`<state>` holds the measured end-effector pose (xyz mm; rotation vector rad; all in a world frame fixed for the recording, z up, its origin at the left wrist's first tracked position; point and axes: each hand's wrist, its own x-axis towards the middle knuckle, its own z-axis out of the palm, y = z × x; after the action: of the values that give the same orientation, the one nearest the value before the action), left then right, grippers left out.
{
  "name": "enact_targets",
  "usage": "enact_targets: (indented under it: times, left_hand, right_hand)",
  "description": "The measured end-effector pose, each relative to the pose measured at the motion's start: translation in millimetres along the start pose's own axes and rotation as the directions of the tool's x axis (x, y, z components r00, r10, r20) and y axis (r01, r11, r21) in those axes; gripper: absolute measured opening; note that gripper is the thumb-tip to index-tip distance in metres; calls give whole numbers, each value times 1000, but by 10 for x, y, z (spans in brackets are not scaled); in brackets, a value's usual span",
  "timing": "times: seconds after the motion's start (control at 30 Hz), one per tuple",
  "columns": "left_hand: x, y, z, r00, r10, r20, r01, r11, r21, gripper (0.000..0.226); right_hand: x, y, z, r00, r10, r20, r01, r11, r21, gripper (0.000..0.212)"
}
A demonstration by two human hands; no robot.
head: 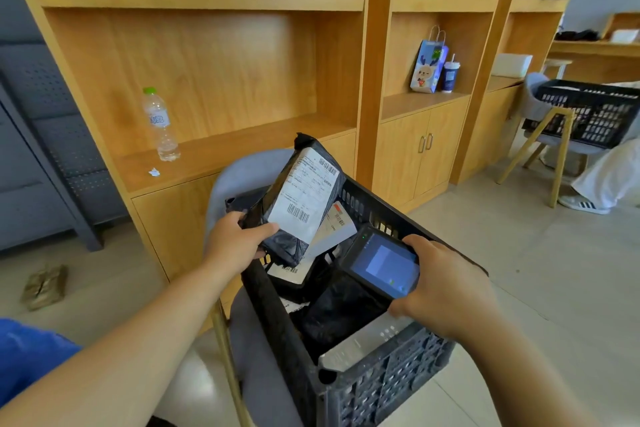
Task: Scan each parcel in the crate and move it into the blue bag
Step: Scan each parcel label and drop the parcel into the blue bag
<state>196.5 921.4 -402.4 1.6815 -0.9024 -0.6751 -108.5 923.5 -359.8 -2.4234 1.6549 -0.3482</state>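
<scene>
My left hand grips a black parcel by its lower left corner and holds it tilted above the crate, white barcode label facing me. My right hand holds a handheld scanner with a lit screen, just right of the parcel and over the crate. The dark plastic crate rests on a grey chair and contains several more parcels, black and grey-white ones. A patch of blue shows at the lower left edge; I cannot tell if it is the bag.
Wooden shelving stands behind the crate, with a water bottle, a paper gift bag and a cup. At the right, a second dark crate sits on another chair beside a seated person's leg. Tiled floor lies to the right.
</scene>
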Motion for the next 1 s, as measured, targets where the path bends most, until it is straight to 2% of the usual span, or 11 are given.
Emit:
enact_targets:
  times: [0.2,0.47,0.57,0.73,0.87,1.0]
  left_hand:
    - [-125,20,-11,999,31,-31,-31,1000,2,35]
    - [-370,49,-149,993,81,-86,-90,990,-110,22]
    - [-588,24,-348,988,96,-122,-118,974,-192,22]
    - [-1062,-201,-876,970,106,-217,-152,965,-211,20]
    - [-1518,-567,-1322,937,41,-347,-105,980,-166,21]
    - [-1921,-1060,-1731,878,-102,-468,-11,973,-233,18]
  right_hand:
    - [-76,22,-35,1000,-11,-25,11,1000,5,85]
    - [-145,-43,2,994,-50,-96,57,996,73,95]
    - [-164,-186,52,986,-110,-122,124,986,113,94]
    - [-207,-585,170,967,-230,-112,248,952,179,92]
    - [-241,-1006,322,939,-340,-51,344,921,183,89]
    - [-300,-1429,530,890,-456,3,447,874,193,84]
